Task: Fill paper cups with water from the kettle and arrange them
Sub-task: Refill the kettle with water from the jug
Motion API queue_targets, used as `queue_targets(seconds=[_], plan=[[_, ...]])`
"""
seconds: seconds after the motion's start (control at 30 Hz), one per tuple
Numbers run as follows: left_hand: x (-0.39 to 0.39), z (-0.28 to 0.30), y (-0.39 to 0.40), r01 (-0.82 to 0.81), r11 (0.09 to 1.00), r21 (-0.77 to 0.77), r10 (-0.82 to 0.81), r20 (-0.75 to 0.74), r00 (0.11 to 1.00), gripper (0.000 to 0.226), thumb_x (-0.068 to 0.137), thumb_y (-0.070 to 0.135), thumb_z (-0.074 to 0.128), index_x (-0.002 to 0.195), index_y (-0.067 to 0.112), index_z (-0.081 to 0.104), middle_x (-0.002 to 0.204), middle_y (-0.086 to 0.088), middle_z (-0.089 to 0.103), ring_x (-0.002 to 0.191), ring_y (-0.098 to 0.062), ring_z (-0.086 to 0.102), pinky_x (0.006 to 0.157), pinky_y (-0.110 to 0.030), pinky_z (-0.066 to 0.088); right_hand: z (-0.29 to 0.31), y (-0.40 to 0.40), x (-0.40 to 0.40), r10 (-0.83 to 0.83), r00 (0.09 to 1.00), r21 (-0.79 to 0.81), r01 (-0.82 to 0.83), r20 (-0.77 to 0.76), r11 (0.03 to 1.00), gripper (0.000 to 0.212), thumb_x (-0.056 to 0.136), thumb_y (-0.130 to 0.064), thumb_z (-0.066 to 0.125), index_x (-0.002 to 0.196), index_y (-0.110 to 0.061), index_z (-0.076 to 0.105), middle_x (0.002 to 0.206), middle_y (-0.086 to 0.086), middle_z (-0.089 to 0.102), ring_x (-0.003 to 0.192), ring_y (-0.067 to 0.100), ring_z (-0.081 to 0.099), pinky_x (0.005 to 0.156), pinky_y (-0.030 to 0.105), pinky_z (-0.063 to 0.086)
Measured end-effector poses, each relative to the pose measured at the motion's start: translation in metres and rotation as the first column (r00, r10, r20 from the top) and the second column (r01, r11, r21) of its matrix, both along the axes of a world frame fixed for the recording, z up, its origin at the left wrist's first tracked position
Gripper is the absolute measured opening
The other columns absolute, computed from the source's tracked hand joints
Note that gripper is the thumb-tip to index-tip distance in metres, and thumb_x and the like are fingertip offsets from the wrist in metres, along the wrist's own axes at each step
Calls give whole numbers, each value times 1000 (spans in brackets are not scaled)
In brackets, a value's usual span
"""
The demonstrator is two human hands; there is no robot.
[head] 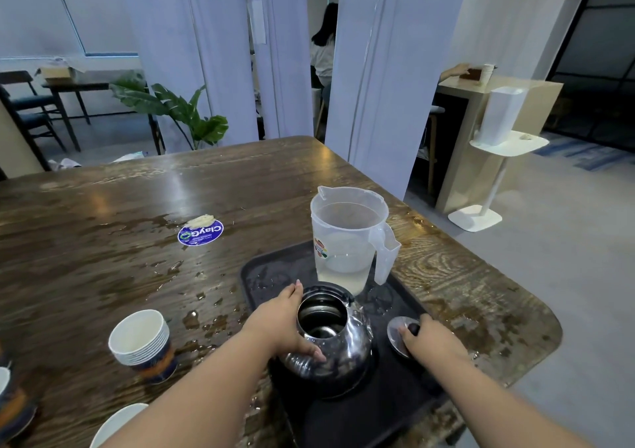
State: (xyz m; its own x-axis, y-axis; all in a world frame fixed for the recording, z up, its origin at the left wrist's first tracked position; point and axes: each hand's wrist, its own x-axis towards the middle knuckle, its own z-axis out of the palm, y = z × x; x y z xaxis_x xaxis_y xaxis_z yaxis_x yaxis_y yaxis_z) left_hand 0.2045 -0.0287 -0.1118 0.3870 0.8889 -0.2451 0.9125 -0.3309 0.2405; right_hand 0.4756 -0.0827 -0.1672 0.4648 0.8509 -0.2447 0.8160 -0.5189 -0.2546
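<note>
The fingers [298, 287] of the left hand [280, 324] are spread and curved against the left flank of the kettle [333, 339], the thumb low on its near shoulder, so that the body is cradled and steadied rather than lifted. The fingers of the right hand [431, 339] are pinched on the dark knob of the lid [398, 336], which is held tilted just right of the kettle, its lower edge at or near the black tray [343, 420]; whether it actually rests there cannot be told.

The kettle stands uncovered on the tray, its mouth open and its inside dark; little or no water can be made out in it. Directly behind the kettle, on the same tray, a clear plastic pitcher [347, 238] is kept, largely full of water. It may be judged that the lid has been taken off so that the kettle can be refilled from this pitcher.

Well to the left of the kettle, off the tray, a stack of paper cups [142, 342] is set on the wet wooden table [103, 241]. None is seen filled, so the task is judged to be at an early stage.
</note>
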Motion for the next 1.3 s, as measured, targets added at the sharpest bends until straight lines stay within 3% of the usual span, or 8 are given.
queue_targets(seconds=[0.27,0.47,0.57,0.63,0.73,0.83,1.0,1.3], plan=[[0,-1,1,-7,1000,1,7,-11,1000,144,51,72,77,153,18,-9,161,7,-3,145,-21,23,113,-36,31,-3,3,-7,29,998,22,-31,58,999,42,91,-53,46,111,-16,50,121,6,52,116,26,51,90,36,42],[1,-1,0,-5,1000,2,5,-4,1000,144,51,72,77,153,18,-9,161,7,-3,145,-19,22,114,-35,30,61,49,-15,17,943,587,193,-333,787,36,93,-46,51,103,-11,50,105,5,52,97,23,49,78,33,38],[2,-2,1,-12,1000,6,12,3,1000,145,50,72,77,153,18,-9,161,7,-2,145,-19,22,114,-35,29,88,78,-24,81,791,504,304,-606,809,66,85,-70,43,102,-8,57,99,6,61,92,25,57,79,37,44],[1,-3,2,-13,1000,2,13,7,1000,145,50,72,77,153,18,-9,161,7,-3,145,-19,22,114,-35,30,96,87,-28,90,787,423,227,-610,877,84,80,-79,36,99,-2,63,95,15,66,89,31,62,82,37,47],[0,-5,2,-9,1000,8,9,5,1000,144,51,71,77,153,18,-9,161,6,-3,145,-20,22,114,-35,30,97,95,-29,86,707,360,248,-702,899,70,81,-69,54,98,-2,69,92,15,70,90,30,65,84,38,49],[0,-7,3,-10,1000,16,10,4,1000,144,51,71,77,153,18,-9,162,6,-3,145,-20,22,114,-35,30,95,97,-27,116,372,260,367,-921,893,57,70,-60,72,99,-12,67,92,6,68,74,20,66,95,39,48],[1,-7,3,-27,1000,13,27,14,1000,145,50,72,77,153,17,-10,162,5,-3,145,-20,22,114,-36,30,93,95,-39,139,133,189,515,-981,836,29,86,-42,67,88,-13,68,75,-2,67,58,13,55,63,28,48],[1,-10,6,-54,999,7,54,16,998,146,49,72,77,153,18,-10,162,6,-1,143,-22,28,111,-37,36,121,82,-35,146,127,193,650,-981,735,30,90,-44,62,85,-14,66,68,-3,63,54,12,54,40,16,45]])
